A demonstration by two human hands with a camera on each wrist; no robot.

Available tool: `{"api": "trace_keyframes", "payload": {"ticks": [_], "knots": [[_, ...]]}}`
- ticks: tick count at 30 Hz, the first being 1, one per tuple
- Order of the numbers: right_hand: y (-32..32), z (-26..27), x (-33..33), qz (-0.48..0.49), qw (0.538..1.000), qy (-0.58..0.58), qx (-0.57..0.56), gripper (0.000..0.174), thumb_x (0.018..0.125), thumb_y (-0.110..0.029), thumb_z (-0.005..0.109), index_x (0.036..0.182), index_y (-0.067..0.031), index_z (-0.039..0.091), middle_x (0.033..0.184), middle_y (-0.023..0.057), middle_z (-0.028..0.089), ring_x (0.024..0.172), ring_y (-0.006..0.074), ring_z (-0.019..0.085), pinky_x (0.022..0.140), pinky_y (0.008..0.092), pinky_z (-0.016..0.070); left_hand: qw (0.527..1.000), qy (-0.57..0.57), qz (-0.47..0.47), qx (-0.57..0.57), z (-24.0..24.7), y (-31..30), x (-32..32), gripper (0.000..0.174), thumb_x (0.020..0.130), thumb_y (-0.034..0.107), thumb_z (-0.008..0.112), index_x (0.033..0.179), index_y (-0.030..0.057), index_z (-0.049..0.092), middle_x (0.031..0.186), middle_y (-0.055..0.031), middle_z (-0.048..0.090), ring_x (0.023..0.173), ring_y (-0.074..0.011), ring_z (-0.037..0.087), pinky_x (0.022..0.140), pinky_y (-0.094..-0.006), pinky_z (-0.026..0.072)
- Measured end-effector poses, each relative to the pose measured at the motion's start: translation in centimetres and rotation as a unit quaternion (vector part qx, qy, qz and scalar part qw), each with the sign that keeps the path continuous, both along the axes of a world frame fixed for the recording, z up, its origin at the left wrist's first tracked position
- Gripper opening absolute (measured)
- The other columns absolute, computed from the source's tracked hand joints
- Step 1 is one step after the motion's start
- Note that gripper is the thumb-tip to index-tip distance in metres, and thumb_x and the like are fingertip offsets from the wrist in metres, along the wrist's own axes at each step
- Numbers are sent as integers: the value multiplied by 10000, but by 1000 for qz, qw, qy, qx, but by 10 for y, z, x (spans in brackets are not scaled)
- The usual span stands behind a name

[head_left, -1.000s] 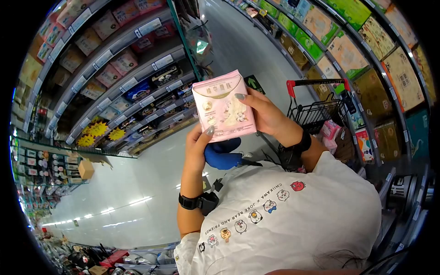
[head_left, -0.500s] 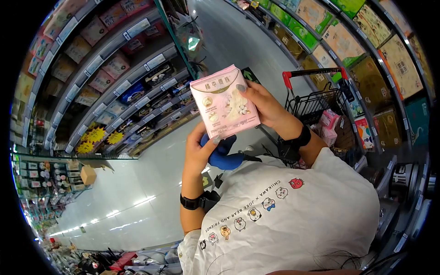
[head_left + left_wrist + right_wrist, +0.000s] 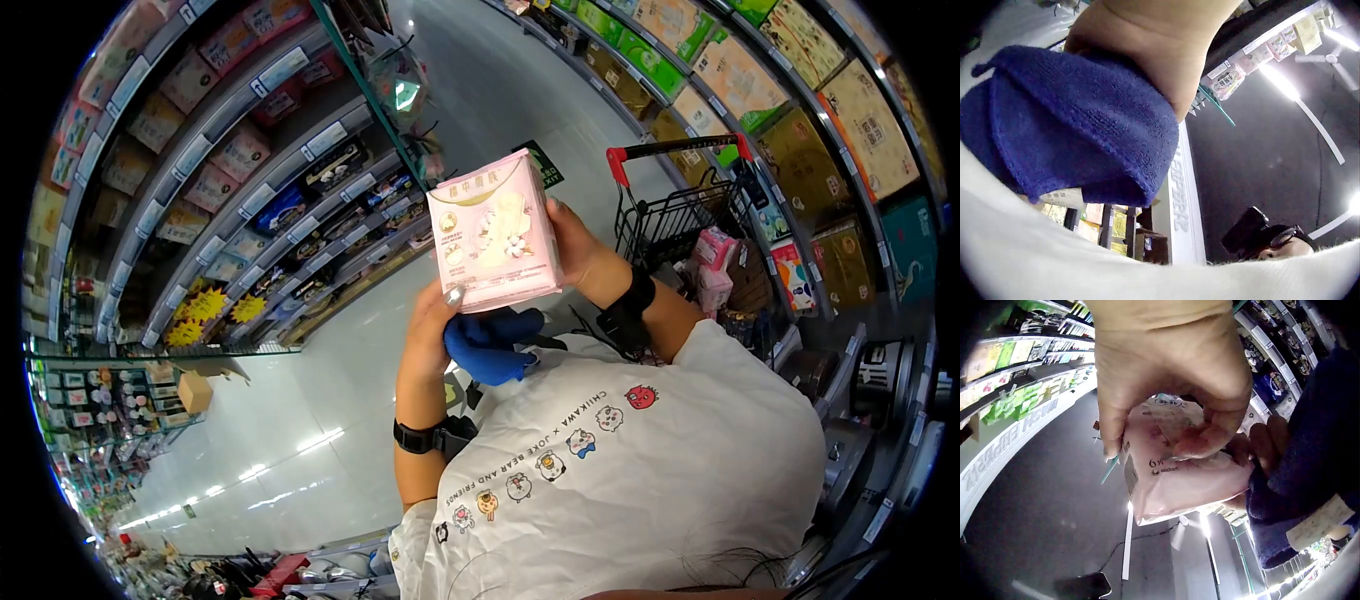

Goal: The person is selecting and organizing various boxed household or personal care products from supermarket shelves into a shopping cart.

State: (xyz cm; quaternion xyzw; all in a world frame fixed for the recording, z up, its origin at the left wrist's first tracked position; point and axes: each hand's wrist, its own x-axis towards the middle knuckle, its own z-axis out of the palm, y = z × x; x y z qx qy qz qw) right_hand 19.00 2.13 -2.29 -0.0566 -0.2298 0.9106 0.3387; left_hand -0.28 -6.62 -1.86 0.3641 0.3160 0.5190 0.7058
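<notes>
Both hands hold up a pink pack of sanitary pads [image 3: 490,240] in front of the chest, its printed face towards the head camera. My left hand [image 3: 430,320] grips the lower left corner, thumb on the front face. A blue terry cloth [image 3: 490,348] hangs from this same hand; in the left wrist view the cloth [image 3: 1079,119] shows a pale label. On the right side, my right hand [image 3: 583,248] grips the pack by its edge. The right wrist view shows curled fingers and thumb around the pack [image 3: 1172,487], with left fingertips [image 3: 1270,440] beside it.
A black shopping cart [image 3: 680,215] with a red-ended handle stands to the right, pink packs [image 3: 715,265] inside. Shelves of packaged goods [image 3: 240,150] line the left, and tissue-pack shelves [image 3: 820,180] the right. The pale floor [image 3: 300,400] runs between them.
The pack has turned so more of its right side shows. My right thumb has moved off the front face to the side edge. The left hand keeps its hold.
</notes>
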Motion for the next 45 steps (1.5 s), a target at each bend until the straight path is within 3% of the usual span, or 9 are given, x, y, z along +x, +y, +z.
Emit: {"api": "trace_keyframes", "payload": {"ticks": [5,9,16,20,27,29,31,38,45], "knots": [[-5,6,-2,-26,999,-32,-18,777,741,-433,667,1312,-21,339,1285,175,446,1163,295,468,978,436,383,999,-25,-40,-21,-14,2,-3,465,859,340,502,1123,-43,521,939,-111,613,845,-146,575,758,-270,452],[1,1,3,-38,999,-36,7,634,750,-311,687,1269,-84,403,1218,141,500,1120,276,500,957,443,407,988,145,44,-15,-9,8,0,442,868,290,516,1209,15,456,837,-92,609,742,-133,572,678,-258,458],[5,11,1,-166,958,-187,137,720,793,-213,638,1344,-199,175,1155,65,458,992,204,562,651,360,555,949,299,59,84,5,9,2,645,784,102,589,1353,94,284,719,-71,602,614,-114,556,573,-243,438],[6,3,3,-157,958,-206,125,717,804,-196,627,1348,-215,160,1153,72,460,975,199,564,637,358,551,938,325,69,94,4,8,15,727,735,86,623,1367,103,264,663,-72,601,596,-116,566,577,-243,445],[-2,2,0,-160,946,-264,95,773,803,-133,620,1374,-234,108,1188,98,425,1011,254,533,647,401,555,912,368,126,132,-4,6,33,786,690,152,687,1362,114,281,830,-131,655,726,-192,643,647,-288,484],[-4,-8,-3,-160,944,-267,113,788,808,-113,615,1382,-250,92,1204,94,408,1027,248,518,684,389,551,889,410,145,145,-3,5,34,778,663,134,714,1337,84,330,1071,-95,605,968,-188,585,814,-308,461],[-5,-30,-7,-152,946,-264,108,810,817,-92,604,1393,-266,61,1227,90,384,1051,242,496,722,374,544,859,453,165,169,-16,7,31,808,657,291,733,1339,144,323,1023,-153,621,883,-335,625,719,-372,508],[-9,-37,-14,-91,947,-290,102,866,822,-50,592,1408,-274,-6,1231,158,357,1020,239,497,730,368,506,898,344,252,109,-44,3,20,565,736,204,673,1247,75,470,1104,-112,603,989,-218,597,816,-316,471],[-11,-47,-57,-5,903,-386,190,926,773,-9,619,1416,-236,-8,1179,150,417,909,216,554,680,310,501,938,-59,310,-144,-107,-28,-5,380,818,222,579,1128,14,511,945,-79,596,811,-151,568,729,-272,469]]}}
